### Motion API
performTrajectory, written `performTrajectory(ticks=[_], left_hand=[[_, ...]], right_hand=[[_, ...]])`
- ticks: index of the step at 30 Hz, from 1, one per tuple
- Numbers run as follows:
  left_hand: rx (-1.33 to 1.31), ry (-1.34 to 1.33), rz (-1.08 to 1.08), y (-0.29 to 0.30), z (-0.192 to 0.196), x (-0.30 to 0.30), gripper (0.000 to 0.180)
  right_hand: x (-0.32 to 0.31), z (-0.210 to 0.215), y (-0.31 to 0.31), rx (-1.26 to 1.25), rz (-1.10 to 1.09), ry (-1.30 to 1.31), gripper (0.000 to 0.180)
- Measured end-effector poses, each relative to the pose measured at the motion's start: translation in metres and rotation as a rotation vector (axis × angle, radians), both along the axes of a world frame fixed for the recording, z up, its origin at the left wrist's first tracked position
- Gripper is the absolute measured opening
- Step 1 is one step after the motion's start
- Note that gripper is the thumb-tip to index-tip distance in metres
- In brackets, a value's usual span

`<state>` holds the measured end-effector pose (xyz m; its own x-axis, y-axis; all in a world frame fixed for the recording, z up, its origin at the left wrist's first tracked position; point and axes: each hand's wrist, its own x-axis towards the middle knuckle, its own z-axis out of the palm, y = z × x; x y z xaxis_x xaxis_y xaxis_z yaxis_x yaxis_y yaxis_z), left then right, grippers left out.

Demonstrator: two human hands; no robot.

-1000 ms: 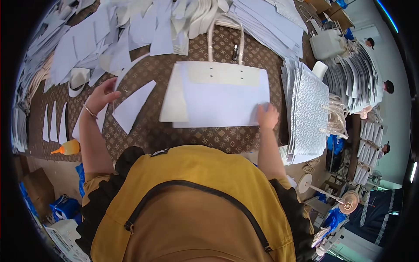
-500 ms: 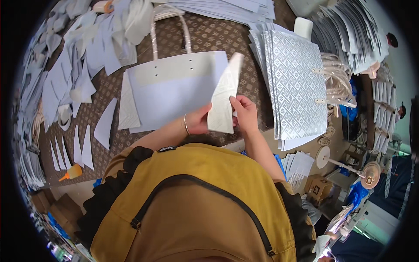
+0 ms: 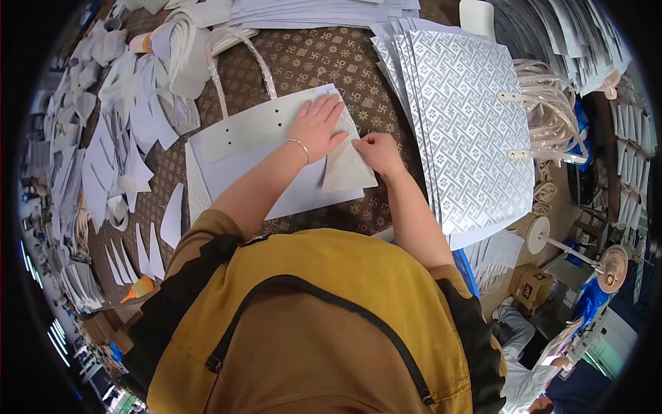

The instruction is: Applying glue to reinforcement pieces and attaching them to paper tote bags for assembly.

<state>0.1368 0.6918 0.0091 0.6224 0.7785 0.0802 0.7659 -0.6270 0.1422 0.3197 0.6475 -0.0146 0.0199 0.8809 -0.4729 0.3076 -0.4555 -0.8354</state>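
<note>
A white bag panel (image 3: 276, 186) with a cream strip along its top lies on the patterned cloth, its plastic-wrapped handle (image 3: 261, 63) pointing away from me. Along the panel's right edge lies a tapered, embossed side piece (image 3: 348, 172), wide end toward me. My left hand (image 3: 317, 127) presses flat on the panel's upper right and the side piece's narrow end, fingers outstretched. With fingers curled, my right hand (image 3: 379, 153) pinches the side piece's outer edge. Another side piece (image 3: 198, 196) shows at the panel's left edge.
To the right is a stack of silver-patterned bag panels (image 3: 476, 131) with wrapped handles (image 3: 552, 110). Loose white cut pieces (image 3: 145, 103) crowd the left. Narrow white slivers (image 3: 148, 252) and a yellow glue bottle (image 3: 141, 288) lie at the near left. A person (image 3: 527, 366) is at lower right.
The side piece, held up in both hands before, now lies on the panel's right edge. My left hand has moved up and flattened on it; the view has shifted slightly.
</note>
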Motion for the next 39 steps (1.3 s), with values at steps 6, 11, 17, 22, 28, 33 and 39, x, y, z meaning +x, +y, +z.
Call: performTrajectory(ticks=[6, 11, 17, 22, 28, 33, 39], left_hand=[[-0.019, 0.096, 0.057, 0.005, -0.018, 0.002, 0.065], [-0.026, 0.076, 0.088, 0.006, -0.020, 0.001, 0.065], [-0.029, 0.080, 0.096, 0.008, -0.022, 0.002, 0.065], [-0.034, 0.070, 0.112, 0.007, -0.028, 0.000, 0.065], [-0.021, 0.085, 0.109, 0.008, -0.027, 0.000, 0.066], [-0.008, 0.103, 0.102, 0.006, -0.030, 0.001, 0.068], [-0.035, 0.141, 0.111, 0.004, -0.028, 0.002, 0.073]], right_hand=[[-0.002, 0.003, 0.007, -0.013, 0.070, -0.219, 0.026], [-0.005, 0.006, 0.006, -0.039, 0.061, -0.257, 0.029], [-0.007, 0.015, 0.003, -0.016, 0.029, -0.323, 0.029], [-0.002, 0.029, -0.026, 0.007, 0.065, -0.329, 0.027], [0.010, 0.036, -0.076, 0.099, 0.101, -0.444, 0.034], [0.013, 0.032, -0.084, 0.107, 0.111, -0.419, 0.032], [0.013, 0.020, -0.085, 0.156, -0.091, -0.309, 0.022]])
